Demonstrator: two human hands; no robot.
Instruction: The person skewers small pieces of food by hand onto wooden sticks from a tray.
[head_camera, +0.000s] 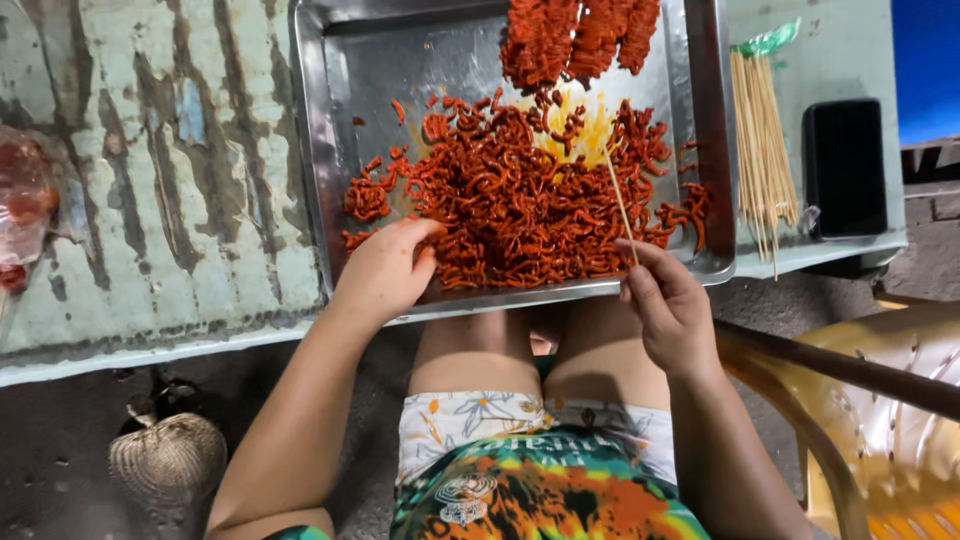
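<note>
Two hands work at a metal tray (330, 150) on the table's near edge: left hand (385, 270) pinches red curled pieces (510, 200), right hand (670, 305) grips a skewer (620, 200) upright.

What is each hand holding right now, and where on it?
Right hand pinches a wooden skewer at its lower end. Left hand touches the red pieces; a grip cannot be told.

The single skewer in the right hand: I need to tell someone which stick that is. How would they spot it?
Find the metal tray of red-orange pieces. At its near right edge, the right hand pinches one thin skewer, slanting over the pile. The other skewers lie bundled on the table, right of the tray.
</note>
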